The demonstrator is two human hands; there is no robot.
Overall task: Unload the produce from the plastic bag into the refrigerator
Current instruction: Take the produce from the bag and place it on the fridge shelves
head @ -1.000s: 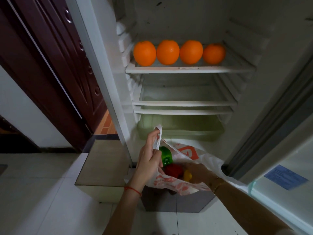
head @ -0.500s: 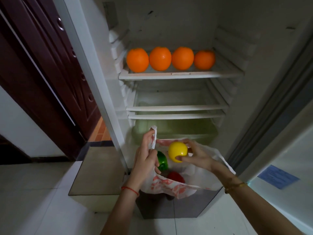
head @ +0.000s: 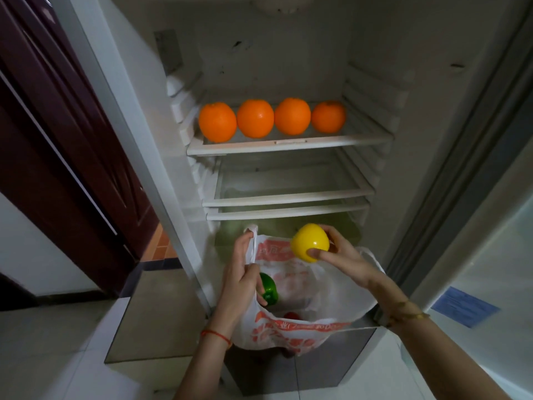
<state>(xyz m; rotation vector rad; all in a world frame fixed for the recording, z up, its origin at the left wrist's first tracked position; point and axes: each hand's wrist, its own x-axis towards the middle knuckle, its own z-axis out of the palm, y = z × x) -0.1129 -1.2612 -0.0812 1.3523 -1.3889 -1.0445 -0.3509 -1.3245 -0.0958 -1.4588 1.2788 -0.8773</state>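
Observation:
My right hand (head: 343,255) grips a yellow bell pepper (head: 310,241) in the air above the bag, in front of the fridge's lowest section. My left hand (head: 240,280) pinches one handle of the white plastic bag (head: 302,333) with orange print and holds its mouth open. Inside the bag a green pepper (head: 269,288) lies by my left fingers and a red one (head: 292,315) shows partly lower down. Several oranges (head: 255,118) stand in a row on the top shelf (head: 288,145) of the open refrigerator.
The two glass shelves (head: 288,197) under the oranges carry nothing. A greenish crisper drawer (head: 230,229) sits behind the bag. The fridge door (head: 490,255) stands open at the right. A dark wooden door (head: 72,140) is at the left, over a pale tiled floor.
My right hand went into the bag, came out with the yellow pepper and has lifted it up toward the shelves. My left hand kept hold of the bag handle.

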